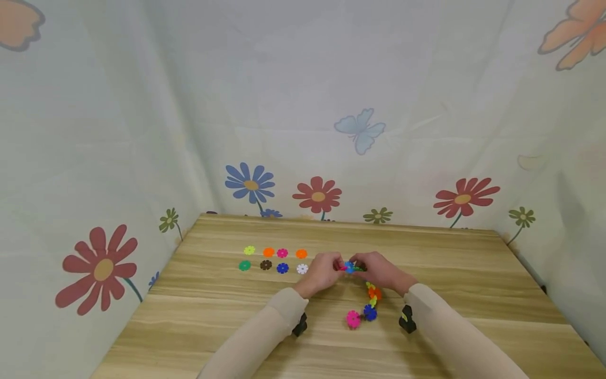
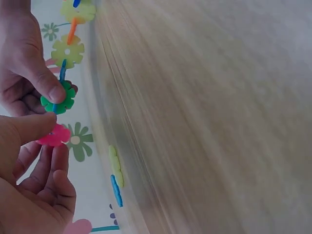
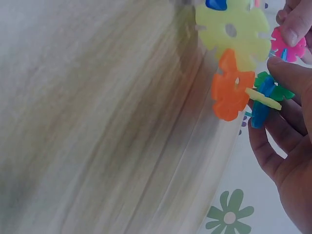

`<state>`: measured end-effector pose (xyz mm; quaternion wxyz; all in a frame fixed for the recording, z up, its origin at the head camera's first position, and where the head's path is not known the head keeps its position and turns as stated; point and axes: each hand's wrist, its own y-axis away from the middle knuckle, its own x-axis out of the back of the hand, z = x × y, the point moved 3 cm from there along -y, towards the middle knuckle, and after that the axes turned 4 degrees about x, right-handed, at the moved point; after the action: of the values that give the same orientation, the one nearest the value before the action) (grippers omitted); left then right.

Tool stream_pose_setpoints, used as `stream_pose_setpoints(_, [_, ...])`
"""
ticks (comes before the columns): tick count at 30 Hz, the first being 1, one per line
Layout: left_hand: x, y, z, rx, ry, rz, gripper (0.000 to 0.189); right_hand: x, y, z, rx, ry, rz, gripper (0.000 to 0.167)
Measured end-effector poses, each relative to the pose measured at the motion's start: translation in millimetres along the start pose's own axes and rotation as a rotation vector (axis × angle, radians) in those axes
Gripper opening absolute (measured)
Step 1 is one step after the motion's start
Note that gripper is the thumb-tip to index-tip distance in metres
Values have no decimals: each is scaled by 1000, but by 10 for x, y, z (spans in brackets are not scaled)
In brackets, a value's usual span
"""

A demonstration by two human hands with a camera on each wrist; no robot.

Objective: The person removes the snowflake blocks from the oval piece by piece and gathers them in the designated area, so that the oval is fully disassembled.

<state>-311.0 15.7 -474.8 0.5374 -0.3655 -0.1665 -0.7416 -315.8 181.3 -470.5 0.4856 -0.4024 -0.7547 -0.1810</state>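
Between thumb and fingers, my left hand (image 1: pixel 323 272) pinches a pink notched plastic disc (image 2: pixel 54 135), a flower-shaped interlocking piece. Close beside it, my right hand (image 1: pixel 381 269) pinches a green disc (image 2: pixel 59 99) in a chain of such discs. A light-blue disc (image 1: pixel 349 267) sits between the two hands, at the edge of the pink one. From the right hand the chain curves toward the front through a yellow disc (image 3: pixel 231 34), an orange disc (image 3: pixel 232 90) and a blue disc (image 1: pixel 370 312). A second pink disc (image 1: pixel 353 319) forms its near end.
Left of the hands, loose discs lie in two rows on the wooden table (image 1: pixel 213 316), among them a white disc (image 1: pixel 302 269), a brown disc (image 1: pixel 266 265) and a dark-green disc (image 1: pixel 244 266). A flower-printed cloth (image 1: pixel 284 105) hangs behind the table.
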Motion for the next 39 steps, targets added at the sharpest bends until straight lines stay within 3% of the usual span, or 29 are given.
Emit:
stream_pose_setpoints(19, [-44,-11,20,31,0,74,17,18,6,-5,35,10,43,25])
stream_pose_setpoints(39, [-50,4,51,20,-51,40,13,-12,0,59,24,32,22,24])
